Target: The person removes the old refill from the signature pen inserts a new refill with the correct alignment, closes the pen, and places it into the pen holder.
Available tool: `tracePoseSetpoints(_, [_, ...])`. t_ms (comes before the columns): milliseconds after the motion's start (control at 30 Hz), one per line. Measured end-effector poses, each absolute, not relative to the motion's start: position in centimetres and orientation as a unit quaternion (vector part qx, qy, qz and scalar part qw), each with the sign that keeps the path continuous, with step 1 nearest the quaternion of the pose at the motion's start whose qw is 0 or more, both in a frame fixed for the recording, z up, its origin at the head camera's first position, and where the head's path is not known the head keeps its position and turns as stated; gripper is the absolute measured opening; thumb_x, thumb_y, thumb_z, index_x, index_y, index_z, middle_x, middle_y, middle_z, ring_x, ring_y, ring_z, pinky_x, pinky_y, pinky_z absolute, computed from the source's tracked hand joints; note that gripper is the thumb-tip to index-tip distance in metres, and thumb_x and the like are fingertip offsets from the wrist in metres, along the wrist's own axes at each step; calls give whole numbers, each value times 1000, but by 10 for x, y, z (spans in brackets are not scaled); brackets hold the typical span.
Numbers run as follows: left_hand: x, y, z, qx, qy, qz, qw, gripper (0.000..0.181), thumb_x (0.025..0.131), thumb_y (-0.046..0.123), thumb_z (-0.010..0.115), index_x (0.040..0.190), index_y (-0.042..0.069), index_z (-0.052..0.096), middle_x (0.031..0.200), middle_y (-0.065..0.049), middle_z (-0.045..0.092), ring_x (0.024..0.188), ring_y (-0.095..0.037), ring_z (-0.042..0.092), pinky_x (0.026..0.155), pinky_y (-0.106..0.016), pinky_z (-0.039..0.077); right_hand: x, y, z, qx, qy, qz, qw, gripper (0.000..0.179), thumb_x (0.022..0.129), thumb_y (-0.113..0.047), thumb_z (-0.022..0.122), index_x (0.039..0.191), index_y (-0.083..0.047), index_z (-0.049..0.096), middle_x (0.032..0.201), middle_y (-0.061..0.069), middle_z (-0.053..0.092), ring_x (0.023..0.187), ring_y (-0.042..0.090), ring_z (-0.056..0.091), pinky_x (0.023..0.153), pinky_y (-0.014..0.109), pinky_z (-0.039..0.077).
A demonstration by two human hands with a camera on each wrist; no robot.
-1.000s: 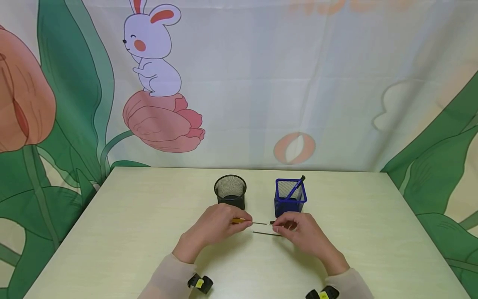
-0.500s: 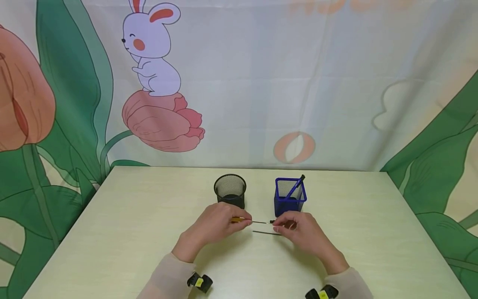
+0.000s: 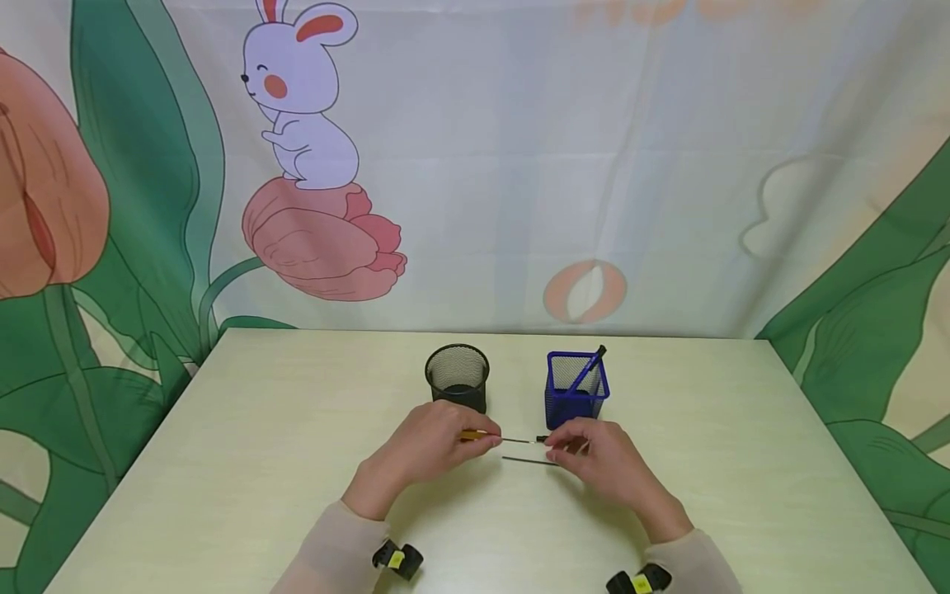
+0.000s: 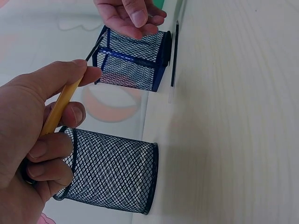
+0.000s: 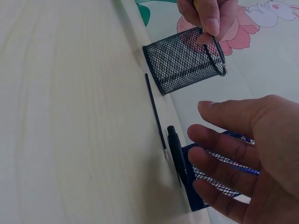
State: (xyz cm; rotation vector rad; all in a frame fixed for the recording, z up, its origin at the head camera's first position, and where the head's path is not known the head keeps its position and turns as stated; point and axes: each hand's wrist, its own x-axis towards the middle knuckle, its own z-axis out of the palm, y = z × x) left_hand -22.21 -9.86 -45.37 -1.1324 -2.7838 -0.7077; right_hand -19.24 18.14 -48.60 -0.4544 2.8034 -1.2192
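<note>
My left hand [image 3: 453, 441] grips a yellow pen barrel [image 4: 60, 107], its lower fingers curled round it and thumb and forefinger near the front end. A thin dark refill [image 4: 95, 48] with a pale tip sticks out of that end, pointing at my right hand [image 3: 597, 458]. That right hand hovers just past the tip, its fingers loosely bent and apart in the right wrist view, with nothing seen between them. On the table below lies another dark refill [image 5: 155, 114]. A black pen part [image 5: 175, 147] with a ribbed end lies next to it.
A round black mesh cup [image 3: 458, 379] stands behind my left hand. Behind my right hand is a square blue mesh holder [image 3: 575, 404] with a blue pen [image 3: 586, 373] leaning in it. A printed cloth [image 3: 475, 165] hangs at the table's back edge.
My right fingertips have drawn slightly to the right, away from the refill's tip. The left hand keeps its hold on the pen barrel, nearly still.
</note>
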Motion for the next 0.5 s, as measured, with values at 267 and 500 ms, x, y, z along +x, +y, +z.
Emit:
tracePoseSetpoints(267, [-221,-98,-453,-364,-903,-229,22,18,100,39,68,107,28,81,102,17,79,81,1,67,71,-25,53,-193,182,-486,-141,914,-380,22,7,91,-18,79,98,-18,79,91,-10,75,80,5,65,74,25,51])
tracePoseSetpoints(500, [-221,-98,-452,-373,-898,-231,30,15,100,38,68,105,30,81,99,19,77,79,3,65,71,-24,53,-193,182,-488,-120,919,-375,6,9,90,-15,81,99,-18,80,91,-9,74,81,6,65,74,26,51])
